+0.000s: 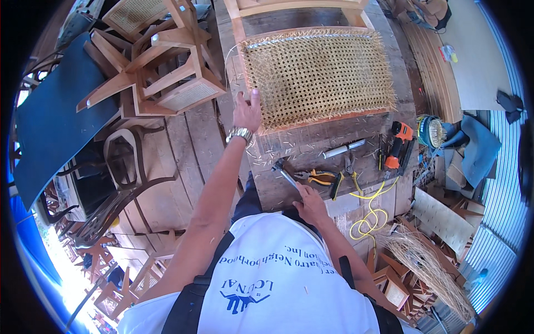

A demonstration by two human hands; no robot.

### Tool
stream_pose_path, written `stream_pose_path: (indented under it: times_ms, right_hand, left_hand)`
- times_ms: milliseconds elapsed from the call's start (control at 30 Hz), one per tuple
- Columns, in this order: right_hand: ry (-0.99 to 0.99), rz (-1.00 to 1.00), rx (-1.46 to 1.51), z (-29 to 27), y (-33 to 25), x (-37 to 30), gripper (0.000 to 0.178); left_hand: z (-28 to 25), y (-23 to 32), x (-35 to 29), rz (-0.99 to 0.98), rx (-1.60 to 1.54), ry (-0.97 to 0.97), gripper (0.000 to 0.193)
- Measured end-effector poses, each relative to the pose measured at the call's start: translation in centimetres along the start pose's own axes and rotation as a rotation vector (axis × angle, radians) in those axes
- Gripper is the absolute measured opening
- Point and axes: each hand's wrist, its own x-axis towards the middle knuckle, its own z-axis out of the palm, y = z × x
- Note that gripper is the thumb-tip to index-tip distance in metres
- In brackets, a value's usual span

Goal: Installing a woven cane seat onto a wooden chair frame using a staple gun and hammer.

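Note:
A wooden chair frame with a woven cane panel [322,75] lies on the workbench [283,147]. Cut cane ends bristle along the panel's edges, and a pale strip runs along its far side. My left hand [247,114], with a metal watch on the wrist, rests against the panel's near left edge. Its thumb and forefinger are stretched apart; the other fingers are partly hidden. Below the panel, my right hand [312,205] is closed round the handle of a hammer [285,171], whose dark head lies low over the bench, left of the orange-handled pliers [318,177].
Beside the pliers lie a second pair of pliers [349,167], a silver bar-like tool [344,149] and an orange-black power tool [398,145]. A yellow cord [370,214] hangs off the bench. Upturned chairs [161,67] crowd the left; cane strands [428,267] lie lower right.

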Motion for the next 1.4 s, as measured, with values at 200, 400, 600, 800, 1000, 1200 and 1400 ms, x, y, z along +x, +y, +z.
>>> stream_pose_path:
  times_ms: [200, 400, 600, 800, 1000, 1200, 1400]
  right_hand:
    - [-0.025, 0.059, -0.028, 0.6, 0.8, -1.0, 0.062]
    - [-0.067, 0.149, 0.019, 0.0, 1.3, -1.2, 0.057]
    - [-0.091, 0.199, 0.059, -0.9, 1.2, -1.4, 0.057]
    - [-0.043, 0.164, 0.043, -0.5, 1.8, -2.2, 0.057]
    - [0.276, -0.083, 0.184, -3.7, 2.5, -1.8, 0.051]
    - [0.918, 0.207, -0.170, -11.8, 12.3, 0.1, 0.057]
    - [0.772, 0.670, -0.233, -15.7, 23.5, -0.1, 0.082]
  left_hand:
    - [2.8, 0.3, 1.4, 0.072, 0.056, 0.169, 0.084]
    - [3.7, -0.7, 2.1, 0.070, -0.054, 0.232, 0.064]
    - [2.6, 1.0, 1.2, 0.043, -0.021, 0.179, 0.060]
    - [0.8, 3.0, 3.3, -0.061, 0.101, 0.107, 0.103]
    - [0.7, 3.9, 7.8, -0.004, 0.182, 0.145, 0.083]
    - [1.1, 3.5, 7.5, 0.021, 0.169, 0.260, 0.063]
    - [1.5, 4.8, 6.9, 0.010, 0.207, 0.298, 0.058]
